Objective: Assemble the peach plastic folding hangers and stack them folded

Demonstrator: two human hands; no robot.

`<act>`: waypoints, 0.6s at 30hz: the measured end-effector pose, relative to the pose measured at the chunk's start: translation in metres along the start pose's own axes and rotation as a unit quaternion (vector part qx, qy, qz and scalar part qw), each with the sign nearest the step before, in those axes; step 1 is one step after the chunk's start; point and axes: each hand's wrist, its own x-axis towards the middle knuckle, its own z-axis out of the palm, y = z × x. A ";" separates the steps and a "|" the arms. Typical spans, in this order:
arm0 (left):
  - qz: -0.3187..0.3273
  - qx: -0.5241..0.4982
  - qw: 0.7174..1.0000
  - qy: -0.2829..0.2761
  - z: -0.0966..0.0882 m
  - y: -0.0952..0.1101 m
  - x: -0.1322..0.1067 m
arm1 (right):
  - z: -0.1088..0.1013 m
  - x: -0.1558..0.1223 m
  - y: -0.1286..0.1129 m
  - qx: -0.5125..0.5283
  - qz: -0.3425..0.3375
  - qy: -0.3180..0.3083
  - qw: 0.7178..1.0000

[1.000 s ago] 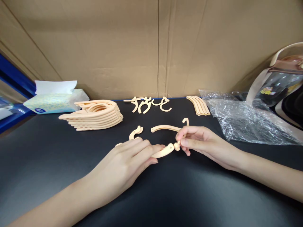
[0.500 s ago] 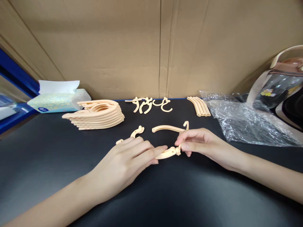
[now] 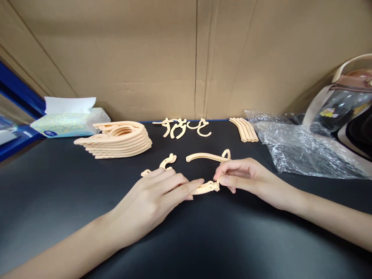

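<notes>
The hanger arm [image 3: 203, 188] lies at frame centre, long axis running left-right. The left hand [image 3: 157, 197], fingers pressed together, clamps its left part. The right hand [image 3: 247, 176] pinches the hook piece [image 3: 216, 187] at its right end.

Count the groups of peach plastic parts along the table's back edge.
3: a stack of hangers at the left, loose hooks in the centre, a row of curved arms at the right.

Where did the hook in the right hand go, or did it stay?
Yes. Against the loose arm on the table, the hook in the right hand sank slightly toward the person; its foot now meets the piece under the left hand.
</notes>
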 end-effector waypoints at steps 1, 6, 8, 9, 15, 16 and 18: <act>0.000 0.001 1.000 -0.001 0.000 0.000 0.000 | 0.000 0.000 0.000 -0.004 -0.003 0.001 1.000; -0.013 0.008 1.000 -0.020 -0.002 0.001 0.001 | 0.001 0.001 0.001 -0.025 -0.013 0.005 1.000; -0.016 0.012 1.000 -0.019 -0.001 0.001 0.001 | 0.001 0.001 0.001 -0.032 -0.019 0.010 0.999; -0.017 0.014 1.000 -0.017 -0.001 0.001 0.001 | 0.001 0.000 0.001 -0.034 -0.021 0.012 0.999; -0.019 0.013 1.000 -0.003 0.001 0.000 0.000 | 0.003 -0.001 -0.002 -0.048 -0.015 0.021 0.999; -0.025 0.012 1.000 -0.008 0.001 -0.001 0.000 | 0.003 -0.001 -0.003 -0.049 -0.014 0.020 0.999; -0.033 0.010 0.999 -0.017 0.001 -0.001 -0.001 | 0.003 0.000 -0.004 -0.050 -0.016 0.018 0.998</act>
